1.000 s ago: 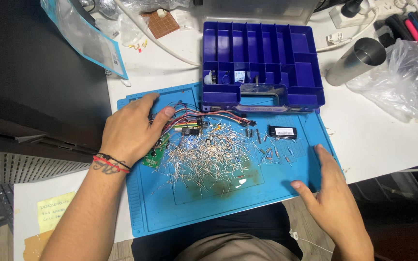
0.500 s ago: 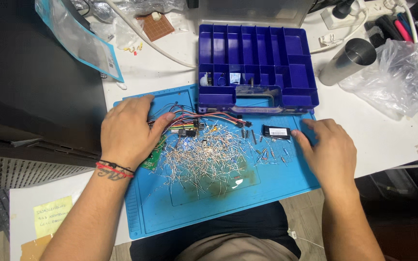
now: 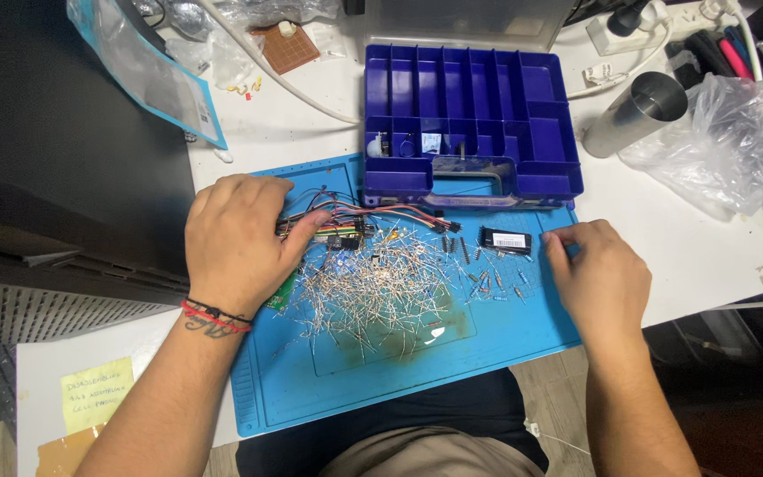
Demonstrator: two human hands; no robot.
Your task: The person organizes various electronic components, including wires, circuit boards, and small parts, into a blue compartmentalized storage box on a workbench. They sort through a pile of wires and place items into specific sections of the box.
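Two hands on my blue silicone work mat [image 3: 487,353] — left hand [image 3: 236,243] stays flat on the bundle of coloured jumper wires [image 3: 346,225], gripping nothing. Right hand [image 3: 598,278] has slid closer, loosely curled and empty, fingertips just beside the small black rectangular module [image 3: 505,240] — heap of loose wire-legged resistors [image 3: 381,291] between.

A matt blue rubbery mat [image 3: 496,353] covers the near middle of the smooth white desk [image 3: 311,132], with a brownish stain on its surface. On it lies a heap of thin, shiny metal component leads [image 3: 381,291]. At the far edge stands a glossy dark-blue plastic organiser box [image 3: 470,106]. To the right, a brushed metal cup [image 3: 633,113] lies beside a crinkled clear plastic bag [image 3: 726,141]. Far left sits a clear, glossy plastic pouch [image 3: 147,66]; near left, a yellow paper note [image 3: 94,393].
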